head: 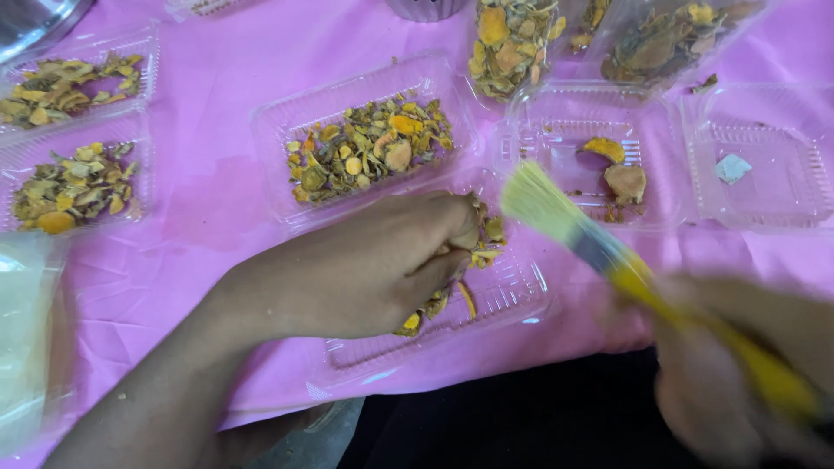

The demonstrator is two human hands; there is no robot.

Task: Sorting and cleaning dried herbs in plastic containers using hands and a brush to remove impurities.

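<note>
My left hand (365, 269) rests in a clear plastic tray (512, 300) near the table's front edge, its fingers closed over yellow dried slices (488, 239) lying there. My right hand (738, 365), blurred at the lower right, grips a yellow-handled paintbrush (625, 265) whose pale bristles (530, 195) point up and left, close to my left fingertips. Behind my left hand stands a clear tray (278, 130) filled with dried yellow-brown pieces (369, 148).
A clear hinged tray (556, 108) at the right holds two orange chunks (617, 169); its other half (782, 148) holds a white scrap (732, 167). Two filled trays (130, 113) sit at the left, open bags of dried slices (512, 43) at the back. Pink cloth (208, 226) covers the table.
</note>
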